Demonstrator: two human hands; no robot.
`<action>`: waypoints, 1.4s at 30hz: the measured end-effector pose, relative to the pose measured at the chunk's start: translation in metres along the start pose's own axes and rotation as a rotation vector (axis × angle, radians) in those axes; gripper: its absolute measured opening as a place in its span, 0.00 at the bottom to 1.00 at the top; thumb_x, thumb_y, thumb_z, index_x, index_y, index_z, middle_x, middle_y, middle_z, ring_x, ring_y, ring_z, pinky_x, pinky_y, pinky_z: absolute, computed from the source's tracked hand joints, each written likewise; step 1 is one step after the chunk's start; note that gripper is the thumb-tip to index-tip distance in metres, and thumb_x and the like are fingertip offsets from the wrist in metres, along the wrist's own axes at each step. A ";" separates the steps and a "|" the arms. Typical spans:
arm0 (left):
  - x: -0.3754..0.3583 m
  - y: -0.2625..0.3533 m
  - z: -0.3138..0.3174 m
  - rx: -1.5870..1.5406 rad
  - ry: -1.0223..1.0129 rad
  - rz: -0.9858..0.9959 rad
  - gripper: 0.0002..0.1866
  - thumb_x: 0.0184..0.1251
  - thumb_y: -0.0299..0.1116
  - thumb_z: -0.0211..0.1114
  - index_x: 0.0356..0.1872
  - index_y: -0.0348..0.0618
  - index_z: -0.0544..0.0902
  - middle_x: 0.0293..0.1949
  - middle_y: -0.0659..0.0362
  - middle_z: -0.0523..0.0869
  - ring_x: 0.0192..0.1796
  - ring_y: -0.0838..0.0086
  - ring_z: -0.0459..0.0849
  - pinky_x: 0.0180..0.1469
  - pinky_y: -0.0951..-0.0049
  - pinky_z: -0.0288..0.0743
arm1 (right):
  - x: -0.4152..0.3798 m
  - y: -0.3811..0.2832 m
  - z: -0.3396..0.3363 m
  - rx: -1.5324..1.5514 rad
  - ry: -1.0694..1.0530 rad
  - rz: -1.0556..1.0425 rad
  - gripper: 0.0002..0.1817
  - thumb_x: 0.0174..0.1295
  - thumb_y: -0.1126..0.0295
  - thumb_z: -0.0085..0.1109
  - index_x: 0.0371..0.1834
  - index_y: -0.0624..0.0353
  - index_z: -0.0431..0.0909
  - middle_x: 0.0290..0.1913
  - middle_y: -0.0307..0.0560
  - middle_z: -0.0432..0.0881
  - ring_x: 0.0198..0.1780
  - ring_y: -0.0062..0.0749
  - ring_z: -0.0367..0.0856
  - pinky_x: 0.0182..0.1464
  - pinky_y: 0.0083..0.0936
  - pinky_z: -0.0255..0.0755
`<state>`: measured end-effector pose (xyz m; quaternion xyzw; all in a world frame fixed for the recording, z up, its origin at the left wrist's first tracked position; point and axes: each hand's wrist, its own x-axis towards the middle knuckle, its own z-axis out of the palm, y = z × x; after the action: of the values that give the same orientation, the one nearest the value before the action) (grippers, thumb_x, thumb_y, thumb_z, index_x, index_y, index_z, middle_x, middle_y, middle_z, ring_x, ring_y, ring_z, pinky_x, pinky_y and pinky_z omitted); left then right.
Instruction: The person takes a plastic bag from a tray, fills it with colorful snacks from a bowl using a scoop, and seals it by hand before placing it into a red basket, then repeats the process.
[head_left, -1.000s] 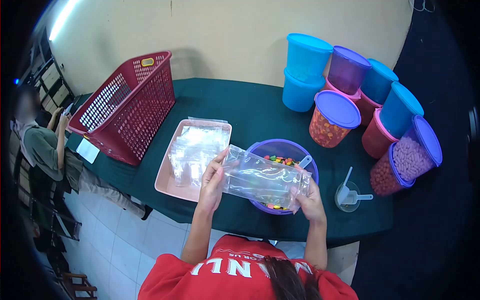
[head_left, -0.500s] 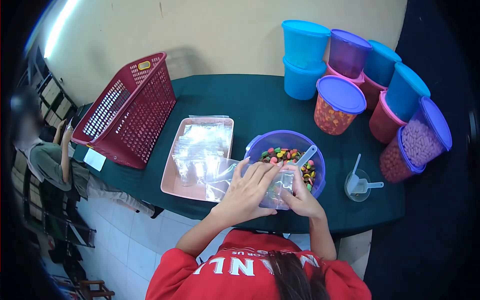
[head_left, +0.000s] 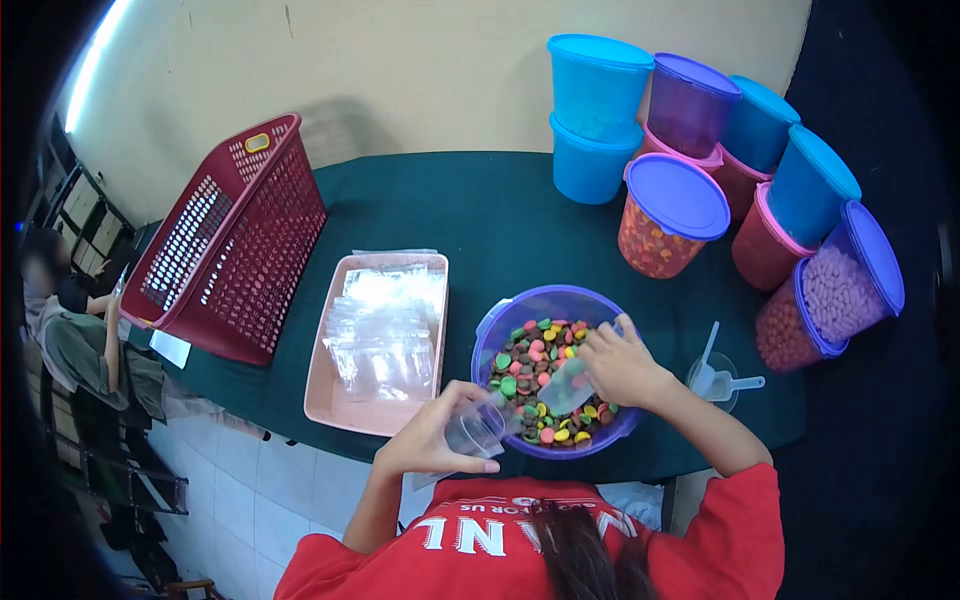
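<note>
A clear plastic bag (head_left: 472,432) is in my left hand (head_left: 428,440), its mouth spread into a round opening at the near left rim of the purple bowl (head_left: 482,352). Over the bowl, my right hand (head_left: 628,372) grips a translucent scoop (head_left: 566,390), whose blade dips among the candies. Coloured candies (head_left: 540,352) in green, pink, yellow and brown fill much of the bowl. Left of it, a pink tray (head_left: 318,392) holds a stack of clear plastic bags (head_left: 385,345).
A maroon basket (head_left: 245,255) stands at the left. Several lidded tubs (head_left: 668,225) line the right back. A small clear cup with two scoops (head_left: 712,385) sits right of the bowl. Another person (head_left: 85,340) is beyond the table's left end.
My hands have separated: the left now spreads the bag's mouth, and the right has taken the scoop from its resting place in the bowl. The view has shifted slightly.
</note>
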<state>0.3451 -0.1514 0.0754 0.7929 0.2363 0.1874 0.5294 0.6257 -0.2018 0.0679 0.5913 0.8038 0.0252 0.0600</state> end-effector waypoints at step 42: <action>0.039 -0.031 -0.009 -0.071 0.192 0.038 0.38 0.36 0.41 0.73 0.51 0.40 0.66 0.50 0.52 0.72 0.54 0.67 0.70 0.58 0.68 0.59 | 0.013 0.006 -0.014 0.235 -0.108 -0.232 0.10 0.50 0.68 0.55 0.36 0.52 0.71 0.23 0.44 0.77 0.32 0.38 0.76 0.42 0.32 0.54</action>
<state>0.3663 -0.1122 0.0520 0.7565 0.2638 0.2807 0.5285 0.6254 -0.1873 0.0811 0.4979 0.8597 -0.1081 0.0361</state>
